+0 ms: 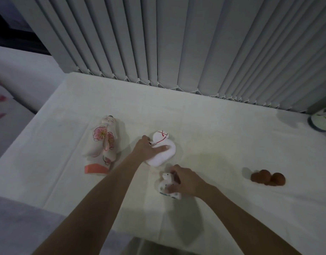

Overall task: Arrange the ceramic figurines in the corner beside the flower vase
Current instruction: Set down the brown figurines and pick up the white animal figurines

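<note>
On the white tablecloth lie several ceramic figurines. A tall doll figurine [102,144] with pink flowers and an orange base lies on its back at the left. My left hand [146,149] grips a white snake-like figurine [163,150] with red lines, lying in the middle. Just in front of it, my right hand [184,182] closes around a small white spotted animal figurine [166,184]. A brown rounded figurine [268,178] sits alone at the right. The blue-and-white flower vase [321,120] stands in the far right corner, partly cut off by the frame edge.
Grey vertical blinds [177,43] hang along the table's far edge. The table [204,122] ends at the left, where a pale surface with pink shapes [0,105] lies lower. Bare cloth stretches between the figurines and the vase.
</note>
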The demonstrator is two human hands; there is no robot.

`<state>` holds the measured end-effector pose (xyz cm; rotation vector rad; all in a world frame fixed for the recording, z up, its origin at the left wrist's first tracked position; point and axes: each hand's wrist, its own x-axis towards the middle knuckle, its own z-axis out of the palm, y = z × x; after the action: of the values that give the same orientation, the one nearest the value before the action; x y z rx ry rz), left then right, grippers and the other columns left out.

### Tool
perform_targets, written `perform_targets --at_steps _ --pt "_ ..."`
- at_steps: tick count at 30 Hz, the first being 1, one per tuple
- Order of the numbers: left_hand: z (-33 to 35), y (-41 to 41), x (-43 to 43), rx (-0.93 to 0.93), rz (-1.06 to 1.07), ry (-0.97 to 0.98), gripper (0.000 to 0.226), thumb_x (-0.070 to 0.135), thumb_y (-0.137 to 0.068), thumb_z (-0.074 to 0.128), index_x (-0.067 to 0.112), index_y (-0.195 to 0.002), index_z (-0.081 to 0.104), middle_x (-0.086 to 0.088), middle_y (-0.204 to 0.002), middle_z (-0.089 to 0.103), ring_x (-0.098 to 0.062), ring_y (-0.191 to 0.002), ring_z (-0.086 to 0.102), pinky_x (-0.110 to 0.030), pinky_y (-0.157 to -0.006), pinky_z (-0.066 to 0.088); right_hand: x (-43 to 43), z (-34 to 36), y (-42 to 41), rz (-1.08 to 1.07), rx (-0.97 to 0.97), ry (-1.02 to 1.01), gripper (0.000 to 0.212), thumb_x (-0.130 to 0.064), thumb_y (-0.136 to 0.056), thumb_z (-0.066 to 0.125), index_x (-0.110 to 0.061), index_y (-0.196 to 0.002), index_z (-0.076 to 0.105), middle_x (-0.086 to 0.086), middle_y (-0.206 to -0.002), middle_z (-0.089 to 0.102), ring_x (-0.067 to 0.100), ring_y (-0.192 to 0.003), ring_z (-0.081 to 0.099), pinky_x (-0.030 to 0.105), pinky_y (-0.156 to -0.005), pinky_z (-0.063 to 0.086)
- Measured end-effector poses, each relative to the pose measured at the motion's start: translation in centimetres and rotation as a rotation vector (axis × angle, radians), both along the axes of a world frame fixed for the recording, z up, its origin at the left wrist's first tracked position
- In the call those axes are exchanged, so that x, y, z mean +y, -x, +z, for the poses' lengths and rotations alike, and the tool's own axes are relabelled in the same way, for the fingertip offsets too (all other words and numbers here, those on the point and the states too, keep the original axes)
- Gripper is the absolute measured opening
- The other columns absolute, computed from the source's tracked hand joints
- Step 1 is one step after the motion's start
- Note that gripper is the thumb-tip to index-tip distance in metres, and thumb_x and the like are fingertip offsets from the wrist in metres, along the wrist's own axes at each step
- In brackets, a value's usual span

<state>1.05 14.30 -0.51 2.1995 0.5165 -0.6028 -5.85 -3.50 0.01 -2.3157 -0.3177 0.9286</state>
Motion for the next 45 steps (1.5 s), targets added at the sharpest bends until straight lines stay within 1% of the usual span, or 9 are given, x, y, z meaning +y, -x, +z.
perform_targets --at_steps 5,9,13,18,24,28,31,39,45 --pt "0.5 0.2 0.2 0.027 -0.086 0.008 0.068 0.059 -0.06 0.077 0.004 -0.093 0.054 -0.005 -0.083 0.057 -0.026 -0.087 0.059 -0.027 -0.07 0.042 0.6 0.8 0.6 0.031 0.008 0.029 0.066 -0.034 -0.061 0.082 -0.008 -0.111 0.047 0.01 -0.102 0.062 0.019 -0.082 0.052 0.026 -0.068 0.036" --pt "1.3 0.9 -0.6 -0.031 -0.231 0.043 0.07 0.053 -0.059 0.08 0.022 -0.116 0.055 -0.002 -0.116 0.063 -0.022 -0.107 0.058 -0.031 -0.093 0.046 0.9 1.2 1.4 0.055 -0.024 0.023 0.06 -0.033 -0.06 0.082 -0.01 -0.107 0.053 0.008 -0.11 0.062 0.024 -0.096 0.058 0.022 -0.07 0.033" --pt "1.8 1.6 -1.2 -0.128 -0.264 0.08 0.077 0.045 -0.055 0.086 0.03 -0.122 0.051 0.006 -0.122 0.06 -0.016 -0.113 0.055 -0.024 -0.093 0.038 1.1 1.5 2.0 0.08 -0.065 0.021 0.056 -0.03 -0.062 0.081 -0.009 -0.105 0.052 0.01 -0.11 0.063 0.027 -0.097 0.06 0.024 -0.069 0.034" --pt "2.1 2.0 -1.4 -0.133 -0.343 0.004 0.093 0.041 -0.052 0.088 0.023 -0.13 0.042 0.0 -0.128 0.057 -0.021 -0.117 0.053 -0.039 -0.102 0.043 0.3 1.6 3.2 0.095 -0.124 -0.016 0.053 -0.028 -0.066 0.077 -0.009 -0.106 0.048 0.013 -0.106 0.064 0.03 -0.093 0.06 0.029 -0.071 0.04" --pt "2.7 1.9 -1.9 -0.153 -0.461 -0.085 0.088 0.037 -0.052 0.088 0.026 -0.128 0.044 0.0 -0.118 0.064 -0.022 -0.107 0.059 -0.034 -0.094 0.047 -4.1 1.8 2.8 0.008 -0.209 0.01 0.045 -0.024 -0.067 0.073 -0.012 -0.103 0.049 0.004 -0.091 0.059 0.022 -0.08 0.053 0.024 -0.062 0.027" --pt "3.0 1.7 -3.2 -0.193 -0.545 -0.186 0.076 0.038 -0.052 0.086 0.025 -0.117 0.049 0.002 -0.098 0.065 -0.022 -0.089 0.06 -0.029 -0.076 0.046 -8.3 2.2 1.4 -0.045 -0.289 0.089 0.042 -0.021 -0.071 0.068 -0.011 -0.108 0.049 0.007 -0.095 0.059 0.024 -0.088 0.055 0.027 -0.067 0.032" --pt "3.4 1.6 -4.9 -0.238 -0.626 -0.228 0.069 0.042 -0.052 0.084 0.024 -0.109 0.048 0.01 -0.083 0.054 -0.018 -0.076 0.051 -0.026 -0.067 0.037 -11.1 2.3 0.3 -0.084 -0.306 0.15 0.04 -0.015 -0.073 0.065 -0.011 -0.11 0.05 0.01 -0.104 0.061 0.024 -0.095 0.054 0.028 -0.072 0.037" --pt "4.5 0.9 -9.9 -0.327 -0.933 -0.268 0.067 0.039 -0.058 0.079 0.031 -0.116 0.047 0.006 -0.108 0.062 -0.019 -0.1 0.058 -0.033 -0.082 0.048 -15.4 1.7 -1.9 -0.16 -0.347 0.323 0.04 -0.008 -0.076 0.06 -0.011 -0.115 0.051 0.009 -0.118 0.058 0.023 -0.11 0.05 0.031 -0.085 0.038" --pt "4.8 0.2 -12.6 -0.351 -1.066 -0.32 0.063 0.033 -0.062 0.076 0.028 -0.118 0.048 0.0 -0.106 0.061 -0.022 -0.1 0.056 -0.035 -0.083 0.047 -16.0 1.5 -2.2 -0.153 -0.337 0.343 0.033 -0.005 -0.078 0.055 -0.007 -0.11 0.053 0.011 -0.117 0.058 0.026 -0.109 0.051 0.034 -0.086 0.04"
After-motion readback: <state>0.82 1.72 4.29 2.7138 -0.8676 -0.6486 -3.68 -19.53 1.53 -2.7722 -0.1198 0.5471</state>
